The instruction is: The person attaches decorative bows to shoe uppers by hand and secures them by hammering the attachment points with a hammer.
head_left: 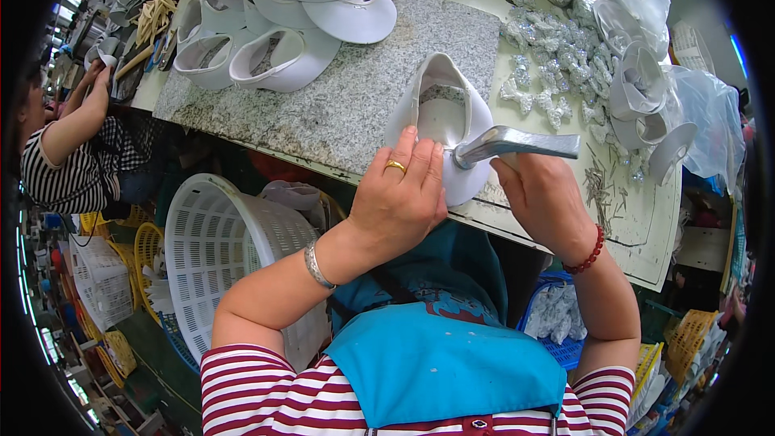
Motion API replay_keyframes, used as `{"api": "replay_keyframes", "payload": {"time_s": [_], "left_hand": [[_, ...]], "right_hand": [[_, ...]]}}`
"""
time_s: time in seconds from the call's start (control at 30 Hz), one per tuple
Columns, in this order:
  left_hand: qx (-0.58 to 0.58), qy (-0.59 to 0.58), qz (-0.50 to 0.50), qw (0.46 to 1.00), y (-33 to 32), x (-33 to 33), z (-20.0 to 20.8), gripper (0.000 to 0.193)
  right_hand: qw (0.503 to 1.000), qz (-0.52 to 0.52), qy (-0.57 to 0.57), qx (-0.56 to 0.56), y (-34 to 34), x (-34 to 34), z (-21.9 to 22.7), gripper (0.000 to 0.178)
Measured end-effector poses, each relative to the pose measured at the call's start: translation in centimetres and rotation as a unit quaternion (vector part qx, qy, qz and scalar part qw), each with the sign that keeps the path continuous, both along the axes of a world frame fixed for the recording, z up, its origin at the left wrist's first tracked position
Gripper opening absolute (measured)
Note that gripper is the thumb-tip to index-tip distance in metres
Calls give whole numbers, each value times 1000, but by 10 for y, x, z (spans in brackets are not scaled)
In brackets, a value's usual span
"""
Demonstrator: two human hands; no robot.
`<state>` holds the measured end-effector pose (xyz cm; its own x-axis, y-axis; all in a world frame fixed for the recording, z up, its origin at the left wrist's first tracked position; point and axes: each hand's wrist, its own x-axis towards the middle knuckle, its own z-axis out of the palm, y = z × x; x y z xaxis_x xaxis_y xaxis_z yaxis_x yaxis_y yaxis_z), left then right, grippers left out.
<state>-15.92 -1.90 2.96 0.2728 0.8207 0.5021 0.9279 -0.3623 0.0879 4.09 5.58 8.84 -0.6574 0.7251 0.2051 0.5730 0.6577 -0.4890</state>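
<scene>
A white shoe upper [442, 117] lies at the table's near edge, its opening facing up. My left hand [404, 194] presses it down, fingers pointing away from me across its near part; whether they also pinch something small is hidden. Just right of those fingertips is a metal hammer [517, 144], its round face against the upper and its tapered end pointing right. My right hand [545, 194] is closed around the hammer below its head, and the handle is mostly hidden in the grip.
A speckled stone slab [323, 117] carries stacked white shoe uppers [282, 56] at the far left. Silvery bows [557, 56] and thin nails [600, 186] lie to the right. A white plastic basket [210, 234] stands below the table. Another person [69, 145] works at far left.
</scene>
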Motion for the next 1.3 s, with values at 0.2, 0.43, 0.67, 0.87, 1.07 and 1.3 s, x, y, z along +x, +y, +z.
{"api": "replay_keyframes", "payload": {"time_s": [0.2, 0.43, 0.67, 0.87, 1.07, 1.3], "left_hand": [[16, -10, 0, 1000, 0, -1, -1, 47], [17, -21, -1, 1000, -1, -2, -4, 46], [15, -15, 6, 1000, 0, -1, -5, 46], [19, -23, 10, 999, 1, -1, -6, 46], [21, -48, -3, 999, 0, -2, -8, 45], [16, -53, -2, 998, -1, -3, -9, 44]], "right_hand": [[999, 31, 16, -29, 2, 1, -3, 19], [996, 1, 67, -65, 6, -1, -5, 17], [999, 30, 2, -33, 4, -3, -2, 16], [982, 74, -166, 50, 3, -1, 4, 15], [996, 32, 9, -88, 12, 0, 3, 18], [996, 13, 26, -82, 7, -5, 2, 18]]}}
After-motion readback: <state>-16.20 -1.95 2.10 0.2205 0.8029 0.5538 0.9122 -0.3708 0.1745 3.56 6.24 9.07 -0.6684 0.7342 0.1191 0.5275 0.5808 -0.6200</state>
